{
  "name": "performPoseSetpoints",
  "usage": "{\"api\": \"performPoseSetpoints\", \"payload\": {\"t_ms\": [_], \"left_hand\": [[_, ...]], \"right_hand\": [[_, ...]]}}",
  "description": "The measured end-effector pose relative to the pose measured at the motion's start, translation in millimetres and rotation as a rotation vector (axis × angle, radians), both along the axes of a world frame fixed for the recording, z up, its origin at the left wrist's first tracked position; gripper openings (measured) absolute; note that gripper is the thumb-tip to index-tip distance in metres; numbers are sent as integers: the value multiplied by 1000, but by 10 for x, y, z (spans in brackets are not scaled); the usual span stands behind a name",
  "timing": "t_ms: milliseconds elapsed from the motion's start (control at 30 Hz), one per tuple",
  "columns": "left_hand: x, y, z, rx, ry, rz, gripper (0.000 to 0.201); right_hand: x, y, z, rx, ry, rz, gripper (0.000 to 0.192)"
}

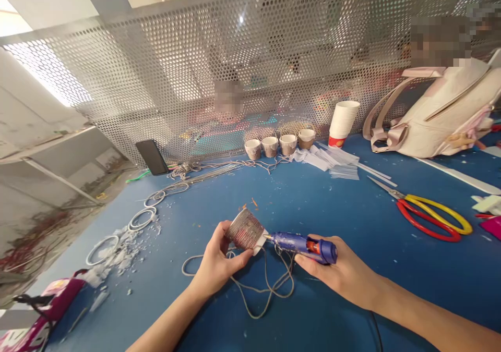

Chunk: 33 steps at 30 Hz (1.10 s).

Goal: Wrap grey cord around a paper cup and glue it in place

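My left hand (221, 261) grips a paper cup (246, 230) tilted on its side, most of its wall wound with brown-grey cord and a white band bare at its right end. In my right hand (332, 266) is a blue hot glue gun (295, 243), its metal tip at the white band; whether it touches cannot be made out. Loose grey cord (270, 289) trails in loops on the table below the cup. A black cable runs down from beneath my right wrist.
Several cord-wrapped cups (288, 144) line the back beside stacked paper cups (343, 122) and white strips (332, 159). Scissors (430, 216) and a backpack (438, 112) are right. White rings (102, 250), glue scraps and a phone (152, 157) are left. A perforated metal screen (176, 81) stands behind.
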<state>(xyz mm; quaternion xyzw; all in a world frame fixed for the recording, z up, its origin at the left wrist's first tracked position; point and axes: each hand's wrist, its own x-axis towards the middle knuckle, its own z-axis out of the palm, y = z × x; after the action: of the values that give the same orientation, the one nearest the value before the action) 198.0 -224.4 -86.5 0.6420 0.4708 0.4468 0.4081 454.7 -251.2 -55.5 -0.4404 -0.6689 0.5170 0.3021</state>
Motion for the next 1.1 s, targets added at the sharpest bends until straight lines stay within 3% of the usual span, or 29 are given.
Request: {"api": "performPoseSetpoints", "payload": {"t_ms": [133,767,1100], "left_hand": [[1,7,5,-17,-24,4,35],[11,-4,76,-129,-100,14,40],[-14,8,48,-117,-127,-13,39]], "right_hand": [[10,10,23,-15,18,-17,25],[22,23,36,-68,53,13,37],[37,28,11,-72,68,8,37]]}}
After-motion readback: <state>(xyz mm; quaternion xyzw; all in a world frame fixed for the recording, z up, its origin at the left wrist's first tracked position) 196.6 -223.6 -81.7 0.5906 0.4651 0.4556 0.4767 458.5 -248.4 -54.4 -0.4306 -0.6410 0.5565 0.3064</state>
